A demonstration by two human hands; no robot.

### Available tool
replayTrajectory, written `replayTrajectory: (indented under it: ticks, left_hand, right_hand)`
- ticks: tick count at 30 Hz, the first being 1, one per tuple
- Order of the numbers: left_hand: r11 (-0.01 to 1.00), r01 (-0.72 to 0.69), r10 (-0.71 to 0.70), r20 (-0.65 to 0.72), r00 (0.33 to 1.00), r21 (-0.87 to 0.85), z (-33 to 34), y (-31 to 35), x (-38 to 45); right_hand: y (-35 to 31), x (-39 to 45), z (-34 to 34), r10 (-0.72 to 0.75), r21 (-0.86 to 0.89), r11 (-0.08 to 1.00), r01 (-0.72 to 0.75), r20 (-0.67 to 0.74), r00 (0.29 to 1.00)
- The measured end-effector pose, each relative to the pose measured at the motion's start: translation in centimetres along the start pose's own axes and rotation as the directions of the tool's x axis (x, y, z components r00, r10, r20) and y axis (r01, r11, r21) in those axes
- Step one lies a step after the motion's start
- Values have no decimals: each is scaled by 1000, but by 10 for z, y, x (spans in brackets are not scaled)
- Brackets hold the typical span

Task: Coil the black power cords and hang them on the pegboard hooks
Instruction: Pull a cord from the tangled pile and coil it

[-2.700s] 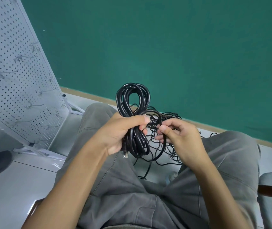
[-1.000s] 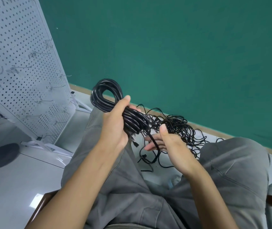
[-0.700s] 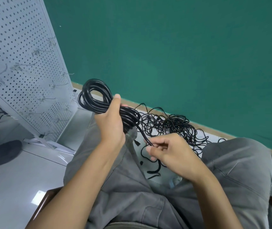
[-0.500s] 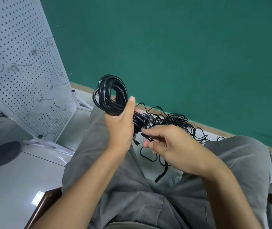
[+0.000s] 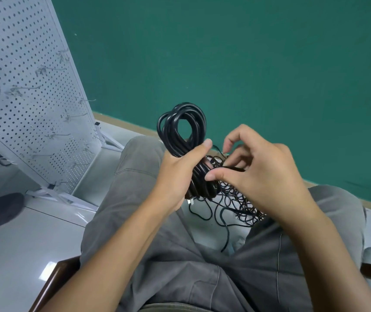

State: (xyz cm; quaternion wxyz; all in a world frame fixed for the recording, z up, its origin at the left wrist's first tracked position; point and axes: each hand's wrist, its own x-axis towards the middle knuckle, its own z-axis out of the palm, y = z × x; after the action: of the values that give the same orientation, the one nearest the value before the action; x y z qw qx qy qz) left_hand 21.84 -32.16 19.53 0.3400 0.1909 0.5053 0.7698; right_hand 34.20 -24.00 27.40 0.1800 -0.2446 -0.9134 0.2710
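Right hand (image 5: 263, 176) now against coil (image 5: 181, 129)

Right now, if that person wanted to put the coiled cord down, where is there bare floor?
Bare grey floor lies at the left, between the pegboard stand and the left knee. Between the knees it is crowded: a tangle of cords covers the floor there.

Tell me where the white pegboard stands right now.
In the head view the white pegboard stands on the floor at the far left, leaning against the green wall, left of the coiled cord in the left hand.
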Motion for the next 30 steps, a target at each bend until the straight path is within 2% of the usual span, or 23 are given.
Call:
replayTrajectory:
  ticks: [3, 5, 8, 10, 13, 16, 20, 24, 27, 30]
  left_hand:
    - [998, 59, -61, 68, 996, 28, 2, 3, -3]
    - [994, 107, -107, 109, 988, 0, 2, 5, -4]
    - [991, 131, -125, 145, 982, -34, 2, 7, -6]
    - [988, 144, -134, 138, 981, -60, 1, 8, -5]
    - [983, 169, -160, 121, 980, -71, -4, 11, -3]
    - [988, 151, -145, 156, 977, -24, -5, 12, -3]
    - [989, 141, -146, 277, 950, 36, 0, 16, -8]
    - [978, 207, -197, 371, 907, 15, 0, 19, -11]
    - [963, 269, -255, 394, 883, 20, -3, 20, -10]
    - [949, 314, -273, 416, 867, -32, -6, 21, -9]
  right_hand:
    - [4, 3, -4, 46, -62, 997, -48, -33, 998]
    - [8, 5, -3, 54, 35, 998, -52, -57, 997]
    - [14, 5, -1, 44, 230, 971, -57, 58, 997]
    - [21, 4, -3, -3, 219, 975, -24, 123, 992]
    - [29, 2, -11, -32, 212, 977, 1, 144, 989]
    - [29, 2, -9, 13, 230, 973, -27, 65, 998]
    - [27, 5, 3, 66, 117, 992, -52, -127, 990]
    - [27, 6, 4, 159, 197, 973, -116, -218, 963]
    - [28, 5, 6, 176, 262, 956, -131, -158, 972]
    - [38, 5, 9, 155, 375, 916, -145, 3, 988]
